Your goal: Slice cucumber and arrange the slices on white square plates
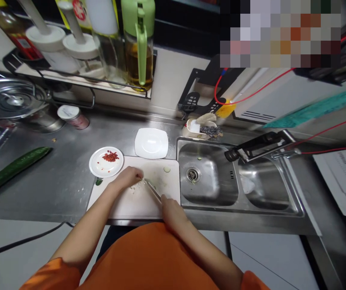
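Note:
My right hand (172,211) is wrapped round the handle of a knife (153,189), its blade slanting up and left over the white cutting board (167,189). Curled fingers of my left hand (130,176) press down near the knife tip; whatever they hold is too small and hidden to name. Small pale chopped bits (133,188) lie below those fingers. A thin cucumber slice (167,169) rests near the board's upper right, and a dark green cucumber end (98,181) at its left edge. Left of the board, a round white plate (100,164) carries chopped red pieces (111,156).
Behind the board sits a square white plate (151,143). A double sink (209,173) with a black faucet (251,147) is on the right. At left lie a long cucumber (16,171) and a lidded pot (40,119). Bottles, including an oil jug (139,48), fill the rack above.

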### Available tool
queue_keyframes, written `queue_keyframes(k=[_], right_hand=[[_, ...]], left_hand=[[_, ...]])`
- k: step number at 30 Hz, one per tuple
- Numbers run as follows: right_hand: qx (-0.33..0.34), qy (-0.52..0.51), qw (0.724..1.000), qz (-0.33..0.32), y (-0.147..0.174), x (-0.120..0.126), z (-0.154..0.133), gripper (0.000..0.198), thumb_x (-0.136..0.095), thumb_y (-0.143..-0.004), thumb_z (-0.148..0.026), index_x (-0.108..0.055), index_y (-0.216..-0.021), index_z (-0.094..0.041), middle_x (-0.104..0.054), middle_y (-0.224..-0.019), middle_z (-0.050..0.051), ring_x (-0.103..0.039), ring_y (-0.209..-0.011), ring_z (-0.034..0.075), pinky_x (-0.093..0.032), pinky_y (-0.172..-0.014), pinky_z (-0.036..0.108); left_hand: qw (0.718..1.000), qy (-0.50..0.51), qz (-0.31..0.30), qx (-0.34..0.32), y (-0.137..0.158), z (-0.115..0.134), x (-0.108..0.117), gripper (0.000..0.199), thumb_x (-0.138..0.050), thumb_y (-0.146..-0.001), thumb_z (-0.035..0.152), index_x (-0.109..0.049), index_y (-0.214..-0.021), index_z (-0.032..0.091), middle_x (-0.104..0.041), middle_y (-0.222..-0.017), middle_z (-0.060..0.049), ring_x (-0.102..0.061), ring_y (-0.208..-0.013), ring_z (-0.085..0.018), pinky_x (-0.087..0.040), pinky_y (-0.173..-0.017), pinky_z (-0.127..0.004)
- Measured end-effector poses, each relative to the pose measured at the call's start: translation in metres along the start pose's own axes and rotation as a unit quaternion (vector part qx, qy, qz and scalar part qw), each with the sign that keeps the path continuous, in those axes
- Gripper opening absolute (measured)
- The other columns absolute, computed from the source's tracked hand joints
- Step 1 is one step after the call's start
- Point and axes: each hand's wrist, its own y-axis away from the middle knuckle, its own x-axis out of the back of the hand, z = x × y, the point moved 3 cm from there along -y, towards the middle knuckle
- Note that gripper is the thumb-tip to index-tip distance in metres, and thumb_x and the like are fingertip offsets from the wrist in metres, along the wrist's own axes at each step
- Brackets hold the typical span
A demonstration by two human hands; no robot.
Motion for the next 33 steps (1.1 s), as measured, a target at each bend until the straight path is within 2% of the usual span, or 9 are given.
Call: queue_keyframes(k=[4,6,8,10,12,18,33], right_hand=[[-0.010,0.002,1.000,0.009,-0.003,-0.001,0.001,0.032,-0.032,-0.086,-0.004,-0.045,-0.111,-0.017,-0.063,-0.090,0.011,-0.062,-0.094,0.021,-0.044,-0.069,0.027],[-0.010,0.006,1.000,0.014,-0.004,-0.001,0.002,0.032,-0.032,-0.086,-0.004,-0.046,-0.111,-0.017,-0.063,-0.091,0.012,-0.061,-0.094,0.021,-0.044,-0.069,0.027],[-0.007,0.009,1.000,0.019,-0.004,-0.001,0.002,0.032,-0.031,-0.086,-0.004,-0.047,-0.112,-0.017,-0.063,-0.091,0.012,-0.061,-0.095,0.021,-0.044,-0.071,0.027],[-0.009,0.010,1.000,0.014,-0.004,0.000,0.002,0.033,-0.030,-0.087,-0.005,-0.046,-0.113,-0.017,-0.063,-0.091,0.012,-0.061,-0.096,0.021,-0.045,-0.071,0.028],[-0.011,0.009,1.000,0.008,-0.004,0.000,0.002,0.034,-0.031,-0.086,-0.004,-0.046,-0.114,-0.017,-0.063,-0.091,0.012,-0.061,-0.096,0.022,-0.045,-0.071,0.028],[-0.005,0.016,1.000,0.027,-0.006,0.001,-0.005,0.034,-0.030,-0.086,-0.005,-0.046,-0.115,-0.015,-0.064,-0.093,0.013,-0.061,-0.097,0.023,-0.045,-0.072,0.029],[0.004,-0.004,1.000,0.014,-0.012,0.001,-0.023,0.034,-0.029,-0.087,-0.005,-0.044,-0.117,-0.014,-0.064,-0.095,0.015,-0.061,-0.097,0.023,-0.046,-0.073,0.030]], left_hand=[[0.993,-0.040,0.104,-0.030,0.008,0.007,-0.005,0.024,-0.050,-0.076,0.018,-0.067,-0.092,0.021,-0.067,-0.094,-0.006,-0.057,-0.092,-0.019,-0.040,-0.081,-0.027],[0.984,-0.069,0.166,0.016,0.018,0.007,-0.013,0.024,-0.049,-0.081,0.024,-0.065,-0.098,0.020,-0.065,-0.097,-0.008,-0.056,-0.094,-0.020,-0.040,-0.081,-0.028],[0.973,-0.097,0.192,0.081,0.028,0.006,-0.025,0.024,-0.045,-0.085,0.030,-0.065,-0.095,0.020,-0.064,-0.092,-0.008,-0.057,-0.089,-0.020,-0.041,-0.075,-0.028],[0.965,-0.109,0.202,0.129,0.034,0.006,-0.035,0.026,-0.044,-0.086,0.034,-0.065,-0.094,0.021,-0.063,-0.092,-0.008,-0.056,-0.086,-0.020,-0.040,-0.071,-0.028],[0.961,-0.108,0.207,0.148,0.037,0.006,-0.043,0.027,-0.042,-0.088,0.035,-0.065,-0.094,0.021,-0.063,-0.095,-0.008,-0.056,-0.086,-0.020,-0.040,-0.069,-0.028],[0.963,-0.081,0.217,0.138,0.034,0.006,-0.046,0.027,-0.042,-0.088,0.032,-0.066,-0.093,0.022,-0.063,-0.095,-0.007,-0.056,-0.088,-0.019,-0.040,-0.073,-0.028],[0.963,-0.055,0.238,0.117,0.030,-0.004,-0.052,0.026,-0.044,-0.086,0.031,-0.067,-0.094,0.021,-0.064,-0.095,-0.008,-0.057,-0.092,-0.020,-0.042,-0.079,-0.029]])
